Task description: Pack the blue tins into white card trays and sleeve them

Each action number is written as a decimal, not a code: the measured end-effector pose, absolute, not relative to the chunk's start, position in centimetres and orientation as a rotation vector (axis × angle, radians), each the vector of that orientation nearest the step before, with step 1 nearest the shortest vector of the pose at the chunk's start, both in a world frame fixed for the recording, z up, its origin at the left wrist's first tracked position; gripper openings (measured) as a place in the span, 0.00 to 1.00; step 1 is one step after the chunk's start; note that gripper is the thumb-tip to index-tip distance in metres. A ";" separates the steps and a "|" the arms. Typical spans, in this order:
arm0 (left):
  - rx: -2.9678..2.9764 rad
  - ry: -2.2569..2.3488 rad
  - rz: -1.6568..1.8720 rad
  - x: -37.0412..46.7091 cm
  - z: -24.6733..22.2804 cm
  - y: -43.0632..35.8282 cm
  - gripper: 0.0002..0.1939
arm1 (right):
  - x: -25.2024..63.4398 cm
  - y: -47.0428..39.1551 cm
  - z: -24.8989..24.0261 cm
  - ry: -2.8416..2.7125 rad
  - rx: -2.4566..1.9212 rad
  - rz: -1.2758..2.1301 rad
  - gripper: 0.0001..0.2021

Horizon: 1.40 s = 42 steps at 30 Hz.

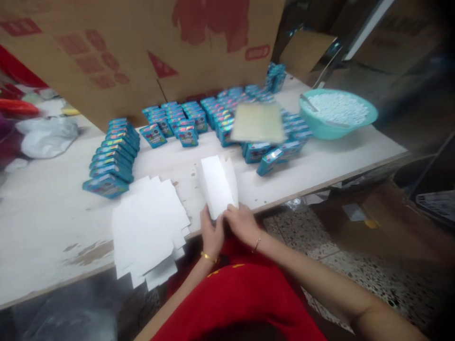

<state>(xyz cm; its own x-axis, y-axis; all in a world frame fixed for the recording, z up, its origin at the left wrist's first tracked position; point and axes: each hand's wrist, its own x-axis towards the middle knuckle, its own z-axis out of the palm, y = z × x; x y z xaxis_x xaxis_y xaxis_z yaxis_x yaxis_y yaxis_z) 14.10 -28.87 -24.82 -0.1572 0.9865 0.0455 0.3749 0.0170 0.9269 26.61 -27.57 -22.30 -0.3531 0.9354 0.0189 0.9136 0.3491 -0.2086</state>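
Both my hands are at the near end of a white cardboard box [217, 182], which stands on the table close to its front edge. My left hand [212, 232] is closed on the box's near left corner. With its fingers at the near right corner, my right hand [242, 223] pinches the cardboard. The side flaps of the box stand up and look partly folded. To the left lies a stack of flat white cardboard blanks [147, 227], overhanging the table edge.
Rows of small blue packets [113, 156] stand across the table [42, 213]. A cream-coloured flat container [258, 123] rests on some of them. At the right is a turquoise bowl [332, 132] of small pale pieces. A large brown carton [124, 47] stands behind; a plastic bag [48, 135] lies left.
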 end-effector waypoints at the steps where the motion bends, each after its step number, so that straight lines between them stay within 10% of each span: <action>1: 1.425 1.617 1.133 14.0 -24.8 -28.8 0.26 | 26.6 -27.5 -22.3 -2.477 -1.693 0.249 0.08; 22: 1.364 1.535 1.055 14.2 -23.7 -28.5 0.26 | 27.3 -27.6 -21.7 -2.502 -1.637 0.296 0.08; 32: 1.950 1.506 0.789 10.0 -20.8 -26.6 0.43 | 31.9 -24.8 -21.5 -2.819 -1.419 0.316 0.10; 38: 2.789 1.021 0.131 7.1 -17.3 -19.9 0.12 | 36.8 -19.7 -20.8 -3.037 -0.928 0.240 0.06; 42: 2.559 0.806 -0.077 8.6 -17.7 -16.4 0.21 | 38.7 -16.2 -20.3 -3.017 -0.940 0.282 0.03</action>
